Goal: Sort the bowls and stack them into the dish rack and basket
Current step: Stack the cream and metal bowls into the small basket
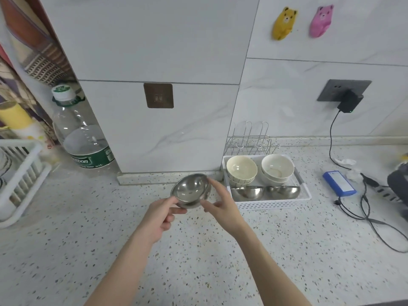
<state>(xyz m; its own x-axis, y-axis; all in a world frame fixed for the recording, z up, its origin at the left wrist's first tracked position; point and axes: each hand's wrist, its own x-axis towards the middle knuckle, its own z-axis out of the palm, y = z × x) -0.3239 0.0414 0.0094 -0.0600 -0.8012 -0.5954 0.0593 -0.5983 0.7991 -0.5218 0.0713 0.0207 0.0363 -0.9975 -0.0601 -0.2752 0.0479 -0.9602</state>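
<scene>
Both my left hand (160, 214) and right hand (223, 204) pinch the steel bowl (191, 191) by its rim; slick metal may slip before reaching the basket (273, 203).

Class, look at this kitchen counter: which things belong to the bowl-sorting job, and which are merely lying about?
Belonging to the job:
steel bowl, held by left hand and right hand
white basket with cream bowls, white bowls and steel bowls
dish rack

Lying about:
water bottle
blue pack
charger
bear clips
</scene>
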